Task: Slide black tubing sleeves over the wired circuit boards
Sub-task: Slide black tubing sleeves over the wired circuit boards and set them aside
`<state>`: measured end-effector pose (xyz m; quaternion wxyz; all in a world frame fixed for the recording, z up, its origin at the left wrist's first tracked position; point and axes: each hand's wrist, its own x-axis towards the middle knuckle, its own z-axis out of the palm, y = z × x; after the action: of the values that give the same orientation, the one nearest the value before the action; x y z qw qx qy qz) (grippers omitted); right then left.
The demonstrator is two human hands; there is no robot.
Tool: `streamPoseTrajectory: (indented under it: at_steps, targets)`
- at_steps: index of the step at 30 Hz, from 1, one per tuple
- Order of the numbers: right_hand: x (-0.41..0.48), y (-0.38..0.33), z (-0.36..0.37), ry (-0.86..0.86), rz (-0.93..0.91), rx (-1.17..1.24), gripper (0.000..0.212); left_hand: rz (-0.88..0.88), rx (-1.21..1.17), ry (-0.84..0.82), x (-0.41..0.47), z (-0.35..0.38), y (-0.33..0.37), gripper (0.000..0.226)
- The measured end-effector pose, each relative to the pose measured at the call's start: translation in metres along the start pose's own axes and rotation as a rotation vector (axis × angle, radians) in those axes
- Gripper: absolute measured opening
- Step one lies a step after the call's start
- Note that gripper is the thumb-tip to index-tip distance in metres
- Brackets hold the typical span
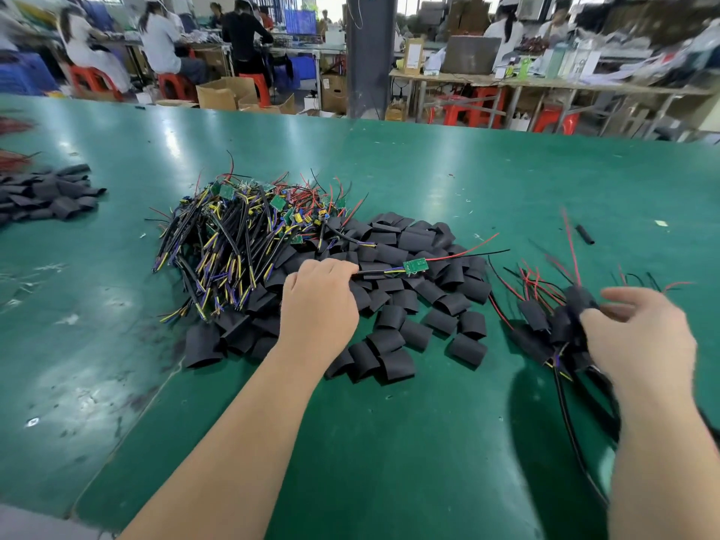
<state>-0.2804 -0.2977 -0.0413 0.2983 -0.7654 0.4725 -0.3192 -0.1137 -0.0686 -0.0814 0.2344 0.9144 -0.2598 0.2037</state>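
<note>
Green tabletop [389,442], work lies loose in heaps. Mid-tabletop: tangled heap of wired boards [233,235], with black cables, yellow and blue leads, red and black tails. Touching it on its right and near sides: heap of black sleeves [409,302], short flattened tubes. Left hand [319,302] sits over the seam of the two heaps, fingers curled, pinching the black cable of one wired circuit board [415,265]; the green board sticks out to the right above the sleeves, red and black wires trailing on. Right hand [639,333] is blurred at the sleeved bundle [541,325] toward the right edge; cannot tell whether it grips or only touches. Second sleeve pile [46,196] at the left edge. Open cardboard boxes [226,93] on the floor past the far edge, contents not discernible.
</note>
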Motion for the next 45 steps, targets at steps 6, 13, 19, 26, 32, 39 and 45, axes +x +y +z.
streamPoseTrajectory:
  at_steps: [6, 13, 19, 26, 32, 39, 45]
  targets:
    - [-0.012, -0.014, 0.010, 0.081, -0.214, 0.040, 0.034, 0.143, 0.281, -0.105, 0.041, 0.024, 0.006, 0.024]
    - [-0.026, -0.020, 0.028, -0.012, -0.366, 0.110, 0.021, 0.117, 0.222, -0.020, 0.055, 0.026, 0.012, 0.014]
    - [-0.037, -0.025, 0.047, -0.591, -0.002, 0.627, 0.027, 0.174, -0.312, -0.018, 0.039, -0.026, 0.026, 0.010]
    - [-0.050, -0.035, 0.051, -0.678, -0.111, 1.099, 0.017, 0.179, -0.322, -0.431, 0.005, -0.049, 0.018, 0.007]
    - [-0.054, -0.036, 0.057, -0.586, 0.091, 1.000, 0.012, 0.249, -0.342, -0.267, -0.015, -0.031, 0.036, 0.020]
    - [-0.038, -0.063, 0.060, -1.039, 0.018, 0.866, 0.023, 0.208, -0.251, -0.159, -0.017, -0.021, 0.019, 0.027]
    - [0.017, -0.087, 0.117, -0.425, -0.536, -0.191, 0.016, 0.122, -0.286, 0.014, -0.019, -0.022, 0.004, 0.023]
